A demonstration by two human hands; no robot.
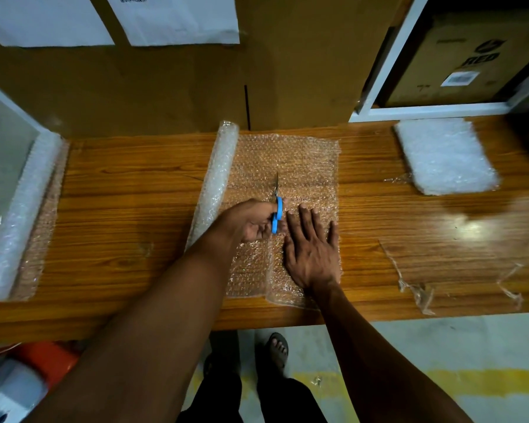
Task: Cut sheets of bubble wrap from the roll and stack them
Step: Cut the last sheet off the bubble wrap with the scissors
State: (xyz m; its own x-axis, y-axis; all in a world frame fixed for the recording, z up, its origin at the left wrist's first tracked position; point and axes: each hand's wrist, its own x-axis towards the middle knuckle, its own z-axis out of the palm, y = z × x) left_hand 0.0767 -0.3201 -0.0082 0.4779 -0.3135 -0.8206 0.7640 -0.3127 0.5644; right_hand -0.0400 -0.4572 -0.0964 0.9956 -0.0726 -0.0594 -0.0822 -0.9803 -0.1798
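A roll of bubble wrap [219, 169] lies across the wooden table [129, 190], with a sheet [303, 166] unrolled to its right. My left hand [251, 222] grips blue-handled scissors [277, 213] whose blades point away from me, partway along a cut through the sheet. The cut runs from the near edge up to the blades. My right hand [312, 248] lies flat with spread fingers on the sheet, just right of the cut. A stack of cut bubble-wrap sheets [443, 155] sits at the far right of the table.
A second, larger bubble-wrap roll [22, 215] lies at the table's left end. Clear plastic scraps [419, 291] rest near the front right edge. Cardboard boxes [300, 62] stand behind the table. My feet [277, 346] show on the floor below.
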